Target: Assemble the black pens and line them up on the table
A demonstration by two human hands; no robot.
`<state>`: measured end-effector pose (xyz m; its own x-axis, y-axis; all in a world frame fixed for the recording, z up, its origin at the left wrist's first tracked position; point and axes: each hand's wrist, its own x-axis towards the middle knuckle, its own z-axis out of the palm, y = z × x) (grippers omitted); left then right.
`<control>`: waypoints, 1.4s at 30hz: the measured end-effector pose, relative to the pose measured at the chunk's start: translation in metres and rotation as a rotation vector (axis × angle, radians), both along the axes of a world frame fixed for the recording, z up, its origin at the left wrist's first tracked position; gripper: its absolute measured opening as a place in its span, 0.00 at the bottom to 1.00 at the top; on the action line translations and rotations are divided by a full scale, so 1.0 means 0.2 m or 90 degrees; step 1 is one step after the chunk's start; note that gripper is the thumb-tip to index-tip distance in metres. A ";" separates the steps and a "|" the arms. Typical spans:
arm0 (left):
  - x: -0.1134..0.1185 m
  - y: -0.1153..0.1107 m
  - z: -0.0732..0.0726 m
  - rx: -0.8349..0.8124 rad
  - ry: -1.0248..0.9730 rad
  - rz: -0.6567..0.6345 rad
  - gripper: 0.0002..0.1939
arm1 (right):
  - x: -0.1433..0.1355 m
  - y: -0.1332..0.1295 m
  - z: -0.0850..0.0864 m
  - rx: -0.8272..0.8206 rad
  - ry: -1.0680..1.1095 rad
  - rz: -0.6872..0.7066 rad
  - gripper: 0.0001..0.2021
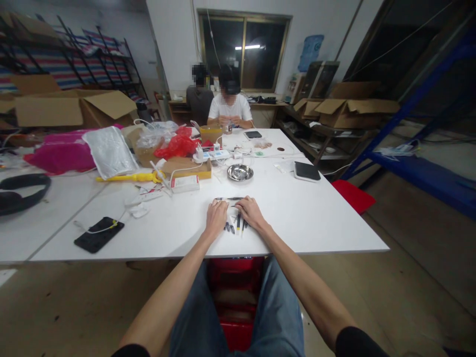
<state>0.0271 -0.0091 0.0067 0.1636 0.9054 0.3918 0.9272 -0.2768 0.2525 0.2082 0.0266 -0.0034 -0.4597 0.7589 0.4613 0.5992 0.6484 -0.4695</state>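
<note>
My left hand (216, 216) rests on the white table with its fingers curled, beside small dark pen parts (229, 228). To its right, my right hand (251, 212) has its fingers bent around the end of a thin dark piece; what each hand's fingertips hold is too small to make out. A long thin black rod (229, 199) lies crosswise just beyond both hands. Between the hands and toward me are a black tube with a yellow end (238, 224) and other slim dark pieces.
A round metal dish (240, 172) stands beyond my hands. A phone (98, 234) with a cable lies left, near boxes and bags. A black-and-white device (307, 171) is at the right. A person in a white shirt (230, 106) sits across the white table (316, 223).
</note>
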 end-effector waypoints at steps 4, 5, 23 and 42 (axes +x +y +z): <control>0.01 0.00 0.01 -0.032 0.009 0.004 0.20 | 0.00 0.01 -0.02 0.019 -0.006 -0.028 0.09; 0.01 0.00 0.01 -0.041 0.013 0.008 0.20 | 0.00 0.01 -0.02 0.024 0.008 -0.034 0.08; -0.02 -0.01 0.02 0.029 -0.135 -0.073 0.10 | 0.00 -0.01 -0.02 0.081 0.013 -0.012 0.08; -0.02 -0.02 0.02 0.027 -0.071 -0.015 0.14 | 0.02 -0.03 -0.01 0.117 0.020 -0.038 0.10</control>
<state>0.0222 -0.0132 0.0101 0.1386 0.8842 0.4460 0.8872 -0.3110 0.3409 0.2122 0.0216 -0.0054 -0.4001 0.6861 0.6077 0.6259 0.6889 -0.3656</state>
